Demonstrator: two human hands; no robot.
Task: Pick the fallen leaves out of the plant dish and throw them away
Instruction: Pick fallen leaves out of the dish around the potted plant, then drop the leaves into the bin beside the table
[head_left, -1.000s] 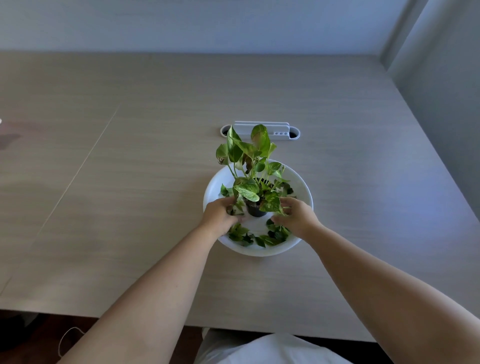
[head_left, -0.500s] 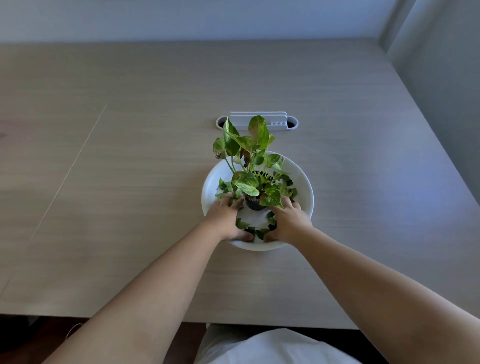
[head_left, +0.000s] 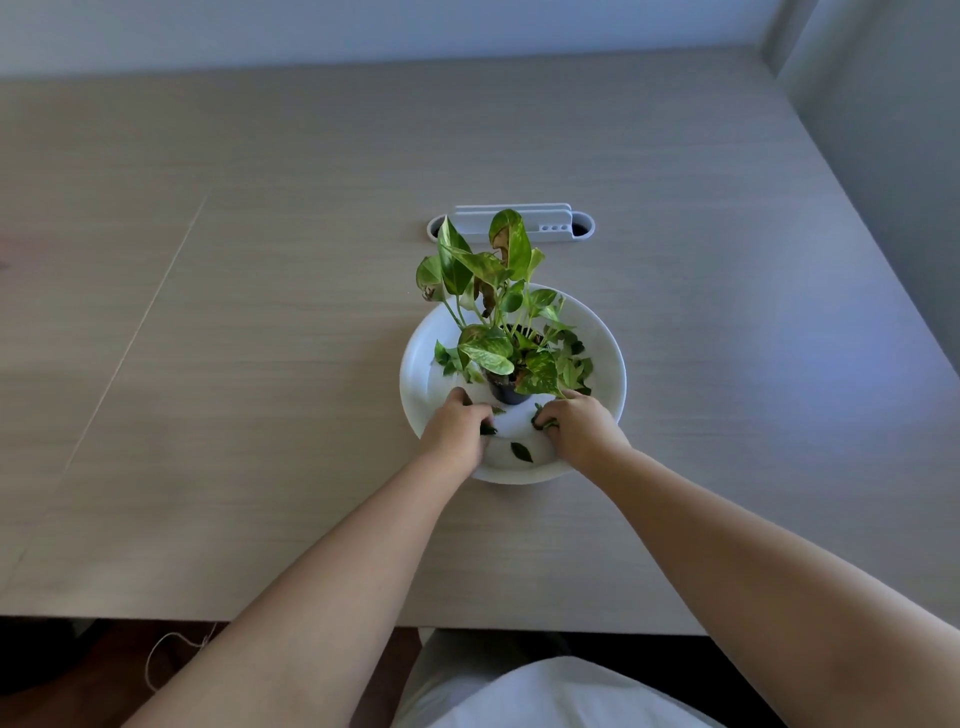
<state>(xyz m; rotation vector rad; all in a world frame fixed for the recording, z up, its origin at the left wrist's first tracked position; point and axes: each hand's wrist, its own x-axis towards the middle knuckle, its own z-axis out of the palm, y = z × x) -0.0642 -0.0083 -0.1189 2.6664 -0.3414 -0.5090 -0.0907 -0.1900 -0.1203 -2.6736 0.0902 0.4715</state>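
A white round dish (head_left: 608, 358) sits in the middle of the table with a small dark pot (head_left: 506, 391) holding a green plant (head_left: 488, 280). Both hands are inside the near half of the dish. My left hand (head_left: 454, 428) is curled around dark fallen leaves, some showing at its fingertips. My right hand (head_left: 579, 428) is closed on a bunch of fallen leaves at its fingers. One loose dark leaf (head_left: 521, 452) lies on the dish between the hands. More fallen leaves (head_left: 574, 371) lie behind the pot on the right and on the left (head_left: 445, 358).
The dish rests on a wide pale wooden table (head_left: 260, 364). A white cable-port cover (head_left: 511, 226) is set in the table just behind the plant. A grey wall (head_left: 883, 156) borders the table on the right. The near table edge runs below my forearms.
Both hands have closed into fists around leaves from the near part of the dish, which now shows bare white with one leaf left between them.
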